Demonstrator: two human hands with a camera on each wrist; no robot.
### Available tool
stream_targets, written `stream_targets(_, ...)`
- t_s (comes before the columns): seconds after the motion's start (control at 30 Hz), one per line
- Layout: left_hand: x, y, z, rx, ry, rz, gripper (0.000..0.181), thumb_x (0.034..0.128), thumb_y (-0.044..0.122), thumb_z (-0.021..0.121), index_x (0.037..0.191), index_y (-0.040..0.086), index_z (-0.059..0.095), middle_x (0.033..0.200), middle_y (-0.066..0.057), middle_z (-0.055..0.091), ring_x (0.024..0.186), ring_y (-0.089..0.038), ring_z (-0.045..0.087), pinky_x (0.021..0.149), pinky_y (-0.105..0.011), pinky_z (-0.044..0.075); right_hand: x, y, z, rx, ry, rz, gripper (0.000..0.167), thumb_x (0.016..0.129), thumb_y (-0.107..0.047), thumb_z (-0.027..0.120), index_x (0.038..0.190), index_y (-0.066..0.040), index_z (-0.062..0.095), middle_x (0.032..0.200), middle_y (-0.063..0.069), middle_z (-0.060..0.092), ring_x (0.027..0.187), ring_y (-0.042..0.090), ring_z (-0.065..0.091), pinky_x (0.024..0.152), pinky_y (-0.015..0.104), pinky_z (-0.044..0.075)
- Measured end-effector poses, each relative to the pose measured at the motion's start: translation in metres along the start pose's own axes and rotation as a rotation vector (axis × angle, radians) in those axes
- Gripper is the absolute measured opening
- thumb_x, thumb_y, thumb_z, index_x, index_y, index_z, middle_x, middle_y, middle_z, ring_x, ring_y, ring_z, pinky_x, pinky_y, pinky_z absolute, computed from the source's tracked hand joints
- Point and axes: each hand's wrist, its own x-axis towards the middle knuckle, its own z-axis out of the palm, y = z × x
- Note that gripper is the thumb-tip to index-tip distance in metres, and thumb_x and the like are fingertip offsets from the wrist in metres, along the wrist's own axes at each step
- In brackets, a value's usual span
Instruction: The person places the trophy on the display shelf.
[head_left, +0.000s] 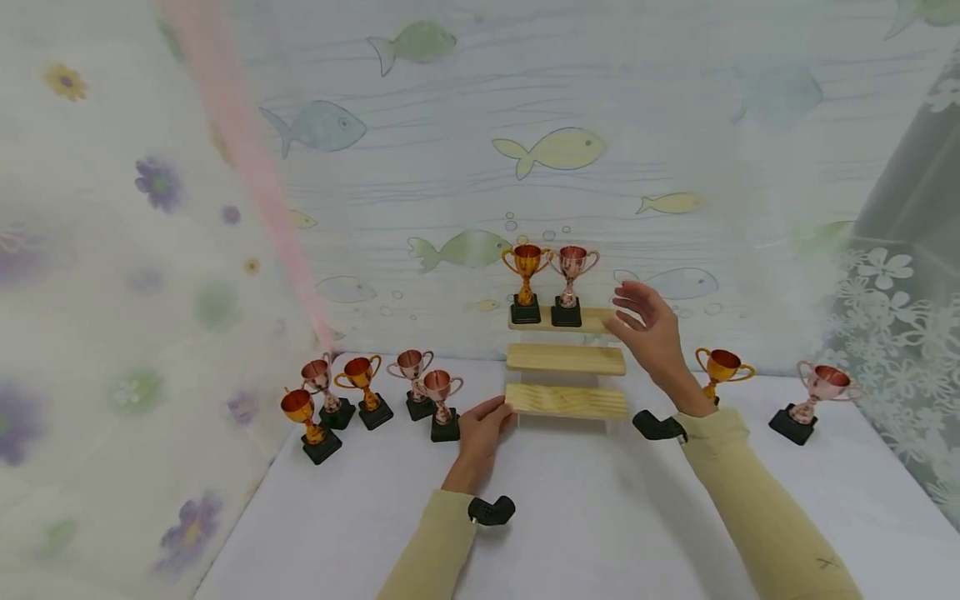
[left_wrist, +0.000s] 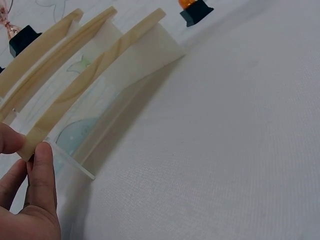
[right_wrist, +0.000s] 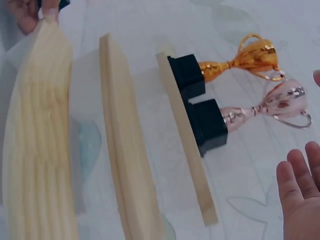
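A three-tier stand with wooden shelves stands near the back wall. On its top shelf, toward the left, a gold trophy and a rose-gold trophy stand upright side by side. The left hand pinches the left end of the bottom shelf between thumb and fingers. Beside the right end of the top shelf, the right hand is raised with fingers apart, holding nothing; in the right wrist view this hand is separated from the rose-gold trophy by a gap.
Several gold and rose-gold trophies stand on the white table left of the stand. To the right are a gold trophy, partly behind the right forearm, and a rose-gold trophy. A fish-patterned curtain hangs behind.
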Motion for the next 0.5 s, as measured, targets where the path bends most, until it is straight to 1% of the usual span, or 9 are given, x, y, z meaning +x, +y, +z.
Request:
stream_targets(0.1, -0.001, 0.0, 0.0, 0.001, -0.003, 0.013, 0.032, 0.0916, -0.001, 0.07, 0.123, -0.008, 0.068, 0.113, -0.019, 0.071, 0.084, -0.011, 0.069, 0.087, -0.032, 0.061, -0.013, -0.003, -0.012, -0.077, -0.012, -0.046, 0.059, 0.09, 0.006, 0.071, 0.144, 0.002, 0.047, 0.137, 0.017, 0.056, 0.122, 0.007, 0.055, 0.104, 0.016, 0.047)
stream_targets(0.17, -0.002, 0.0, 0.0, 0.01, -0.004, 0.03, 0.033, 0.0921, -0.001, 0.07, 0.124, -0.01, 0.067, 0.114, -0.021, 0.071, 0.084, -0.012, 0.07, 0.088, -0.033, 0.061, -0.022, -0.004, -0.021, -0.102, -0.02, -0.067, 0.06, 0.089, 0.008, 0.072, 0.143, 0.002, 0.047, 0.137, 0.019, 0.056, 0.123, 0.006, 0.054, 0.105, 0.014, 0.045)
stream_targets(0.27, -0.002, -0.001, 0.0, 0.017, -0.008, 0.046, 0.033, 0.0922, -0.001, 0.07, 0.124, -0.01, 0.067, 0.114, -0.022, 0.071, 0.086, -0.012, 0.07, 0.087, -0.032, 0.061, -0.037, -0.006, -0.034, -0.127, -0.023, -0.086, 0.061, 0.087, 0.011, 0.072, 0.142, 0.001, 0.048, 0.135, 0.01, 0.058, 0.123, 0.004, 0.053, 0.105, 0.011, 0.043)
stream_targets(0.37, -0.001, -0.002, 0.0, 0.013, -0.014, 0.062, 0.032, 0.0914, -0.001, 0.07, 0.122, -0.011, 0.067, 0.113, -0.023, 0.071, 0.086, -0.013, 0.07, 0.084, -0.03, 0.061, -0.051, -0.003, -0.049, -0.177, 0.006, -0.114, 0.065, 0.083, 0.015, 0.073, 0.142, 0.0, 0.05, 0.133, 0.0, 0.058, 0.125, 0.002, 0.052, 0.106, 0.011, 0.042)
stream_targets(0.43, -0.001, -0.003, -0.001, 0.007, -0.018, 0.071, 0.03, 0.0903, -0.002, 0.071, 0.119, -0.01, 0.069, 0.11, -0.022, 0.071, 0.086, -0.013, 0.071, 0.081, -0.028, 0.062, -0.059, 0.002, -0.059, -0.238, 0.052, -0.131, 0.067, 0.08, 0.017, 0.075, 0.14, 0.002, 0.051, 0.134, 0.002, 0.058, 0.127, 0.0, 0.05, 0.108, 0.011, 0.039)
stream_targets(0.47, -0.001, -0.003, -0.001, 0.007, -0.018, 0.068, 0.03, 0.0903, -0.002, 0.071, 0.119, -0.01, 0.069, 0.111, -0.022, 0.071, 0.086, -0.014, 0.071, 0.082, -0.028, 0.061, -0.062, 0.004, -0.063, -0.262, 0.083, -0.135, 0.067, 0.078, 0.017, 0.075, 0.139, 0.003, 0.052, 0.134, 0.003, 0.059, 0.126, -0.001, 0.051, 0.107, 0.011, 0.039)
stream_targets(0.5, 0.0, -0.004, -0.001, 0.009, -0.016, 0.068, 0.029, 0.0906, -0.002, 0.07, 0.119, -0.01, 0.069, 0.111, -0.022, 0.071, 0.086, -0.013, 0.071, 0.081, -0.027, 0.061, -0.065, 0.007, -0.068, -0.287, 0.117, -0.135, 0.067, 0.077, 0.018, 0.076, 0.139, 0.004, 0.054, 0.132, -0.001, 0.059, 0.122, -0.001, 0.052, 0.106, 0.011, 0.039)
